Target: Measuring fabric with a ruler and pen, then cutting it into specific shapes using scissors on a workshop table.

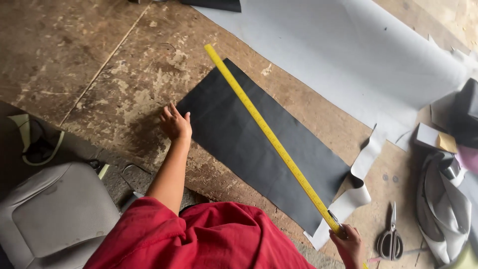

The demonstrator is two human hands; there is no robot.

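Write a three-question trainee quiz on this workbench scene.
1. True or false: the tape measure lies across the black sheet.
2. Which hand presses flat by the black sheet's corner: A left, B right?
3. Fill in: the ____ lie on the table beside the right hand.

Key: 1 true; 2 A; 3 scissors. The right hand pinches the tape's near end.

The right hand (348, 245) is cut off by the bottom edge, hiding its grip on the tape measure (271, 137).
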